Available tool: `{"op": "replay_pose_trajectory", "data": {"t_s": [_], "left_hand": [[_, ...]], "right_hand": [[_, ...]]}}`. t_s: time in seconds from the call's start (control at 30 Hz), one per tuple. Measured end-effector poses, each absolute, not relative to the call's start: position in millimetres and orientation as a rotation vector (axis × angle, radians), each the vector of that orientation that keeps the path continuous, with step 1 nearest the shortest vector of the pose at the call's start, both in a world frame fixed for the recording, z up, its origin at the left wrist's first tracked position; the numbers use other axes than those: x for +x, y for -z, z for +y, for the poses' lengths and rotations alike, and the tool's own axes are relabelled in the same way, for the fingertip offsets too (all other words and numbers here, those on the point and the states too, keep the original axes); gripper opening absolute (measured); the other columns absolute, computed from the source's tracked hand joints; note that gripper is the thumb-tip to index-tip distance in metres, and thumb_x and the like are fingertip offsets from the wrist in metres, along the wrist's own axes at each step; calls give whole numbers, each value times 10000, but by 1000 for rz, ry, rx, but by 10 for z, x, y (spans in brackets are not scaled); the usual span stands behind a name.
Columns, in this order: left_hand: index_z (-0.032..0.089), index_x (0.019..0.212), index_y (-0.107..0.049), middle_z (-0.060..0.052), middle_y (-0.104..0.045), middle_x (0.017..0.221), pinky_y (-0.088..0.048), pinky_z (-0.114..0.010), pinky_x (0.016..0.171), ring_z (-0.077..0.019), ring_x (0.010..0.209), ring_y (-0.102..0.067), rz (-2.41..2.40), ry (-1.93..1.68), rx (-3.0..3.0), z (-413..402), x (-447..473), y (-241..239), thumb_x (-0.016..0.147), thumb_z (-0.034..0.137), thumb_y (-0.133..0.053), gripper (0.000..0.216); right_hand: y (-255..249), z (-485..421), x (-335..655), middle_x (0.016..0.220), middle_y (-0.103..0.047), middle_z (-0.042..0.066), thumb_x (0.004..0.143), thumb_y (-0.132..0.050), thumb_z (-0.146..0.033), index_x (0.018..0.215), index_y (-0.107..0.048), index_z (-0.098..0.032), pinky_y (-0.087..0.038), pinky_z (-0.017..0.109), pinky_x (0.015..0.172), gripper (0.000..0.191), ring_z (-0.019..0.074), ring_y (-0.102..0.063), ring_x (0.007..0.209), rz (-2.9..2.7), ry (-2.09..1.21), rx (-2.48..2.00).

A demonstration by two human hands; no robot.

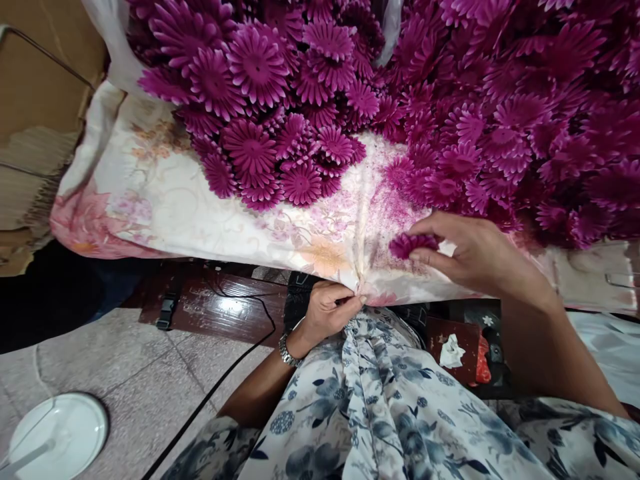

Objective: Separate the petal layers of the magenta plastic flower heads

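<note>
My right hand (473, 257) pinches a small stack of purple flower pieces (410, 244) between thumb and fingers, just above the floral cloth (200, 213) that covers the work surface. My left hand (327, 310), with a metal watch on its wrist, is closed in a pinch at the cloth's front edge by the centre fold; what it holds is too small to make out. Large heaps of the same purple flower pieces (280, 100) lie across the far half of the cloth, left and right of the fold.
Purple dust stains the cloth near the fold. A white round plate (57, 433) sits on the stone floor at lower left, and a black cable (220, 387) runs across the floor. Cardboard (35, 100) stands at left. A dark wooden base (215, 310) lies under the surface.
</note>
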State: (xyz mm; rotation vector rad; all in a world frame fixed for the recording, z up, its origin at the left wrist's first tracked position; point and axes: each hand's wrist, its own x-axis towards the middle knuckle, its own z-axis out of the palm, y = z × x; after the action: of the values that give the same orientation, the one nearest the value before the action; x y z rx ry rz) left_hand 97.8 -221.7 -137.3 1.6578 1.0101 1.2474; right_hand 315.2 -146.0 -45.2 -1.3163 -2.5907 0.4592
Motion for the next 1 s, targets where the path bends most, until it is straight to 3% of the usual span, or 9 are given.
{"op": "replay_pose_trajectory", "data": {"t_s": [0.07,0.2,0.4,0.57,0.73,0.8,0.9,1.0], "left_hand": [[124,458,-518,70,-321,403,-232,-168,409,-25,391,-293,986,-1227,1673,-2202,966,1352,748,148,-637,315],[124,439,-479,67,-282,417,-215,-177,417,-30,414,-269,995,-1147,1683,-2189,938,1333,760,151,-623,353],[116,470,-530,58,-351,435,-265,-168,436,-39,435,-319,1019,-1090,1693,-2173,918,1368,757,156,-618,303],[122,474,-541,54,-375,427,-277,-180,446,-45,424,-339,1089,-979,1722,-2179,882,1420,782,205,-584,322],[126,540,-574,26,-463,484,-304,-205,500,-71,483,-424,1232,-481,1839,-2151,759,1309,879,296,-462,396],[131,605,-610,11,-541,551,-337,-206,541,-81,537,-491,1196,-337,1899,-2122,710,1177,907,304,-428,393],[149,740,-678,-10,-635,646,-385,-199,566,-94,597,-566,1039,-451,1930,-2060,689,975,906,276,-456,305],[148,885,-697,-40,-696,746,-452,-207,616,-114,667,-626,991,-753,1905,-1958,753,865,877,226,-520,194]], "right_hand": [[491,-1516,3183,888,-661,49,878,-513,-233,994,-597,-174,-446,290,749,155,173,-601,824,-2720,-387,-1308],[498,-1413,3158,873,-639,108,897,-434,-208,951,-619,-133,-418,368,799,208,229,-572,860,-2618,134,-1492],[461,-1438,3171,855,-639,58,886,-478,-226,946,-617,-164,-428,287,744,163,163,-572,795,-2770,-361,-1218],[528,-1404,3233,827,-624,93,890,-437,-205,909,-616,-136,-406,342,752,193,207,-559,793,-2705,138,-1475],[412,-1459,3318,828,-629,48,895,-453,-209,928,-605,-166,-420,290,755,162,165,-565,778,-2877,-261,-1282],[423,-1451,3317,797,-625,54,893,-446,-193,891,-609,-157,-415,299,735,167,171,-558,748,-2901,-169,-1307],[470,-1367,3280,775,-616,81,882,-442,-191,844,-615,-143,-393,333,714,183,202,-544,744,-2759,220,-1447],[485,-1317,3232,815,-623,73,864,-473,-201,882,-609,-158,-396,323,723,143,194,-546,767,-2720,124,-1379]]}}
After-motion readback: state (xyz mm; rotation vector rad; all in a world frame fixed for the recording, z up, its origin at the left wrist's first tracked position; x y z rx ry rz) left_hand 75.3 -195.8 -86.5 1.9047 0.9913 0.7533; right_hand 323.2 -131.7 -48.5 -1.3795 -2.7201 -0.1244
